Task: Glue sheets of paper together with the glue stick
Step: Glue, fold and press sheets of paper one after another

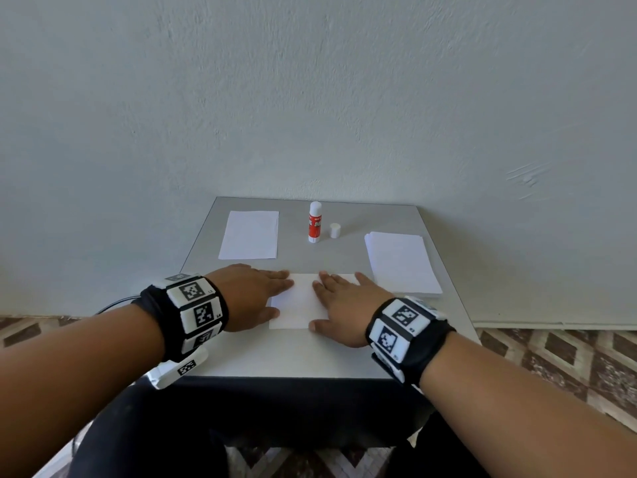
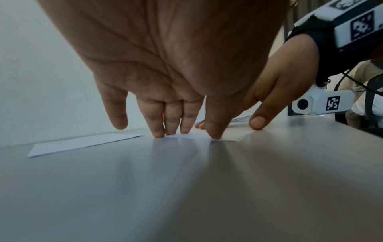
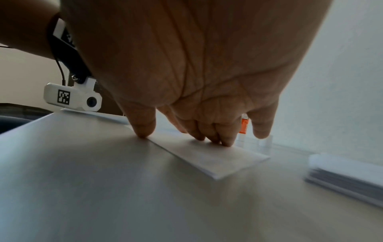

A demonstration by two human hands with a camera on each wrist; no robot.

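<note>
Centrally, near table [image 1: 444, 326] front edge: paper sheets [image 1: 300, 305] pressed flat under left hand [image 1: 253, 294] & right hand [image 1: 348, 305], fingers straight, spread, gripping nothing. Behind, upright & uncapped: glue stick [image 1: 314, 222], w/ cap [image 1: 334, 230] just beside; single sheet [image 1: 249, 235] far left, paper stack [image 1: 401, 262] at right

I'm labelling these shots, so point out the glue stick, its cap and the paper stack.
glue stick [image 1: 314, 226], head view, red label
cap [image 1: 335, 230], head view, side wall
paper stack [image 1: 401, 262], head view, top sheet
</note>
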